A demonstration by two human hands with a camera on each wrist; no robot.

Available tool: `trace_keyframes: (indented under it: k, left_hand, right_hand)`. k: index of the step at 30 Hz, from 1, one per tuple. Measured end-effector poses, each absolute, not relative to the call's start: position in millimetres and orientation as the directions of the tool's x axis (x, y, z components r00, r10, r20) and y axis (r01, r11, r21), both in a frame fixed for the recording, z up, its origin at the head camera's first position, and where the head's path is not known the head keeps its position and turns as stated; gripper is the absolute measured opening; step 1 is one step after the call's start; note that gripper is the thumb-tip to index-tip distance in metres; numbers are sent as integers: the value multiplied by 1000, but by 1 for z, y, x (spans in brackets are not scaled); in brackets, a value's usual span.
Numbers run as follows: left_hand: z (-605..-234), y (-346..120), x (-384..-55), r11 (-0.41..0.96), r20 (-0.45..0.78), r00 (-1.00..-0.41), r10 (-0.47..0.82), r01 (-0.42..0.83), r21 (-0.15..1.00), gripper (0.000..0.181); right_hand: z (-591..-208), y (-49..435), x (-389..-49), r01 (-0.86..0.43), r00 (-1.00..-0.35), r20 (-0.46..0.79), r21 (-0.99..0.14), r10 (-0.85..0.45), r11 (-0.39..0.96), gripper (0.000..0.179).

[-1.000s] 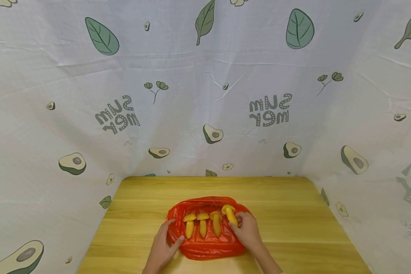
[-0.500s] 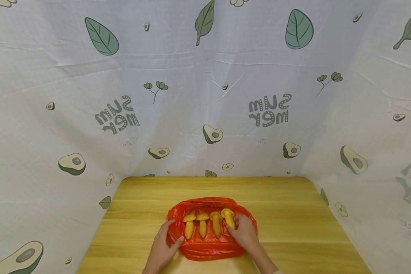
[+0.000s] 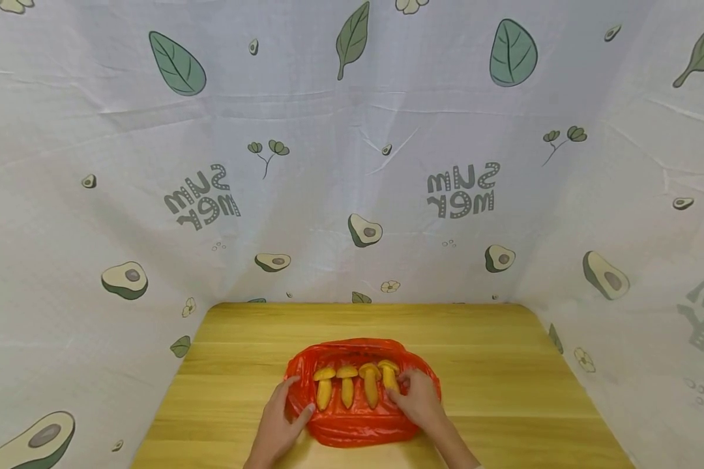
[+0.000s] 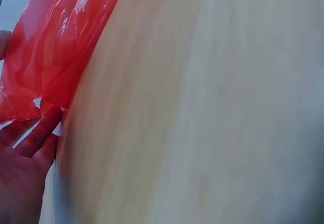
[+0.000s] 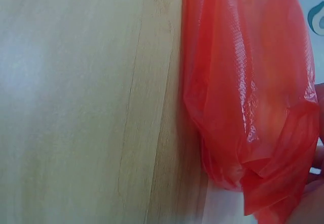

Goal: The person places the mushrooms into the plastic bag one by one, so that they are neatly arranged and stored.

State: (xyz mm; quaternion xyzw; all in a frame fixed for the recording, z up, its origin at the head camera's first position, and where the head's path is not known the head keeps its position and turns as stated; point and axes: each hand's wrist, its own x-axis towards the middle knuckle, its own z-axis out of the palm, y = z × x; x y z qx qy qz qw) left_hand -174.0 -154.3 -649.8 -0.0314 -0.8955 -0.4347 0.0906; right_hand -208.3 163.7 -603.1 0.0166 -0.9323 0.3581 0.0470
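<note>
A row of several yellow mushrooms (image 3: 371, 387) lies in a red plastic bag (image 3: 360, 431), caps pointing away from me. The rightmost mushroom (image 3: 390, 373) stands nearly parallel to its neighbour, and my right hand (image 3: 419, 397) pinches its stem between thumb and fingers. At the bag's left side my left hand (image 3: 278, 423) rests with thumb and fingers spread, touching the plastic. The left wrist view shows fairly straight fingers (image 4: 43, 133) at the bag's edge. In the right wrist view the bag (image 5: 248, 82) hides most of the right hand.
The bag lies on a yellow wood-grain table (image 3: 493, 365) near its front. A white cloth (image 3: 305, 195) printed with leaves and avocados hangs behind the table and along both sides.
My right hand has lowered the rightmost mushroom slightly toward me and left, turning it more upright beside the others. The left hand has stayed at the bag's left side.
</note>
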Motion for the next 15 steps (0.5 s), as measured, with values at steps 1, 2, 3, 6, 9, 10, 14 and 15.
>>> trace_keyframes:
  k: [1,2,3,6,9,10,14,15]
  left_hand:
    - [-650,-154,-174,615,189,-982,-28,133,777,75]
    - [-649,-154,-174,609,187,-982,-31,130,782,78]
    - [-648,-154,-174,604,185,-982,-33,127,786,81]
    - [-643,-156,-172,590,177,-984,-35,123,798,89]
    - [-635,-160,-171,590,170,-985,-36,116,799,91]
    - [-633,-162,-171,589,172,-984,-37,118,800,90]
    - [-620,-174,-171,601,173,-984,-49,110,792,81]
    - [-617,-178,-172,606,175,-983,-49,110,788,76]
  right_hand:
    - [-603,164,-208,-83,-991,130,-678,9,730,33]
    - [-603,165,-208,-103,-986,164,-689,15,717,32]
    - [-602,165,-208,-129,-980,199,-700,19,703,30]
    - [-599,168,-207,-197,-958,286,-726,29,659,28]
    - [-593,174,-206,-261,-937,350,-733,19,628,26]
    - [-590,178,-205,-282,-930,368,-730,11,622,26]
    - [-575,196,-204,-353,-908,415,-690,-54,632,24]
    - [-571,202,-204,-362,-907,415,-677,-74,640,24]
